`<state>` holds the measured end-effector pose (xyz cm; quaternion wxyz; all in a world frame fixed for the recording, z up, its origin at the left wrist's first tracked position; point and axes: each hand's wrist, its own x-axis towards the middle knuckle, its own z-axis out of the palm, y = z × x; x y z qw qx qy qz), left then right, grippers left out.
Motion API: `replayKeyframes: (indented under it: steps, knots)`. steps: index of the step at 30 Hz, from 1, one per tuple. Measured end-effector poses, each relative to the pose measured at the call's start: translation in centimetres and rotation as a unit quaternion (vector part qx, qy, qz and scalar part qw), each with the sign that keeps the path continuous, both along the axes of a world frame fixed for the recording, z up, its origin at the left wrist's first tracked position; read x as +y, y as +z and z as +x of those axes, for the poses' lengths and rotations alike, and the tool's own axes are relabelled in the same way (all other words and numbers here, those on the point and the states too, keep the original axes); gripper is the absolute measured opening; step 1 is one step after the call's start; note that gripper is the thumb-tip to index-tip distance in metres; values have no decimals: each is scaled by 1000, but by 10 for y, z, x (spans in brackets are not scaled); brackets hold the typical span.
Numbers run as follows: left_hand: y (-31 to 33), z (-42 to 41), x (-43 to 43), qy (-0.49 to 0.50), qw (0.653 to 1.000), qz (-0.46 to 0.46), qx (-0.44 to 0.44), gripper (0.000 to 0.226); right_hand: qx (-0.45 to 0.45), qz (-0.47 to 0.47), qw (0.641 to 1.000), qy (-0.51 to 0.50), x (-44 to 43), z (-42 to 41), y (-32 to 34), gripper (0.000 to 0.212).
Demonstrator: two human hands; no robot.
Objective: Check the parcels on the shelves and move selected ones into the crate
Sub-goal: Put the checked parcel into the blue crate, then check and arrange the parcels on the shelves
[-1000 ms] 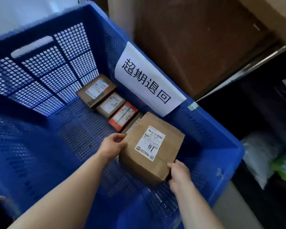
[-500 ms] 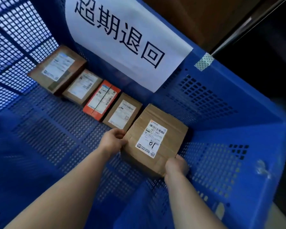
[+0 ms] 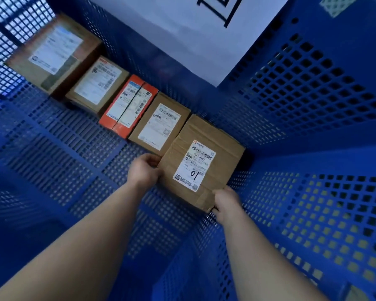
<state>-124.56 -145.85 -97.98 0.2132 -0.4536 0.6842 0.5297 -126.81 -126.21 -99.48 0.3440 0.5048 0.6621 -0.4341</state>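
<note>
A brown cardboard parcel (image 3: 213,148) with a white shipping label marked "01" lies on the floor of the blue perforated crate (image 3: 313,105), in its far right corner. My left hand (image 3: 144,169) grips the parcel's left near corner. My right hand (image 3: 225,202) grips its right near corner. The parcel touches a smaller brown parcel (image 3: 161,124) on its left.
Along the crate's far wall runs a row: an orange box (image 3: 128,105), a brown parcel (image 3: 97,83) and a larger brown parcel (image 3: 52,53). A white paper sign (image 3: 182,29) with black characters hangs on that wall. The crate floor (image 3: 52,159) shows at left.
Both hands carried the parcel down into the crate and set it at the right end of the row. The camera has leaned in much closer.
</note>
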Motion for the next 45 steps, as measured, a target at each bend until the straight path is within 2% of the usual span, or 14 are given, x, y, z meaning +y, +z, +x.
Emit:
replayKeyframes:
  steps: [5, 9, 12, 17, 22, 29, 39, 45]
  knots:
    - [13, 1, 7, -8, 1000, 13, -9, 21, -7, -34, 999, 31, -5, 2, 11, 52]
    - [40, 2, 6, -1, 999, 34, -6, 39, 0, -36, 998, 53, -15, -3, 46, 41]
    - [75, 2, 3, 42, 997, 57, 11, 36, 15, -72, 994, 84, -30, -13, 88, 28]
    - [161, 9, -7, 148, 986, 55, 52, 19, 62, -120, 971, 197, -70, -27, 163, 40]
    - [256, 33, -22, 288, 950, 31, 116, 16, 102, -194, 931, 291, -108, -31, 257, 36]
    - [412, 91, -26, 477, 855, 4, 204, 19, 153, -318, 834, 424, -145, -13, 431, 23]
    - [617, 232, 22, 679, 647, -78, 338, 20, 142, -417, 674, 593, -169, 101, 628, 22]
    - [701, 336, 74, 754, 538, -134, 351, 24, 106, -460, 560, 681, -174, 205, 710, 20]
